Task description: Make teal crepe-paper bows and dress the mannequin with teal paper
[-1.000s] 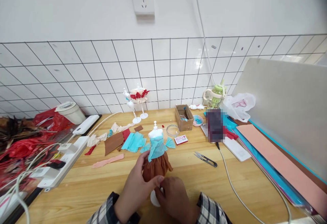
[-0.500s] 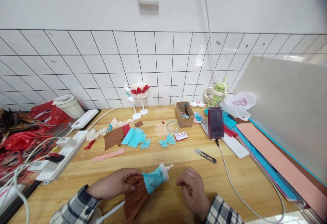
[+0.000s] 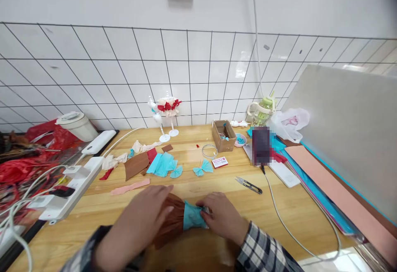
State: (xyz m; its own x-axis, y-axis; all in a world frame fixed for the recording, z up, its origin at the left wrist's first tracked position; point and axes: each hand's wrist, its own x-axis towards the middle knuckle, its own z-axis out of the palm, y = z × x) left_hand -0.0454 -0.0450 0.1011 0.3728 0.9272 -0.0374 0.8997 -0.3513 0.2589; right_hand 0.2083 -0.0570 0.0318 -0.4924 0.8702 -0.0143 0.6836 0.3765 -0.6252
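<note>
A small dress form lies sideways low in the middle, with a blue bodice point(image 3: 192, 216) and a gathered brown skirt point(image 3: 170, 222). My left hand point(image 3: 139, 218) rests over the skirt's left side, thumb and fingers apart; its palm side is hidden and the hand is slightly blurred. At the bodice's right end, my right hand point(image 3: 221, 216) pinches the top of the form between thumb and fingers, covering the neck. Behind lie two blue fan-shaped bows, one of them point(image 3: 203, 167) in the centre, and a blue cloth piece point(image 3: 161, 163).
Two white stands, one with a red-trimmed piece point(image 3: 169, 106), stand near the wall. A cardboard box point(image 3: 223, 136), a metal ring point(image 3: 210, 151), a small red-and-white box point(image 3: 220, 162) and thread snips point(image 3: 248, 185) lie ahead. A power strip point(image 3: 72, 189) is left, coloured sheets point(image 3: 322, 189) right.
My right hand has moved left onto the top of the form. My left hand has shifted over the skirt, and the form now lies more level. The view has tilted slightly.
</note>
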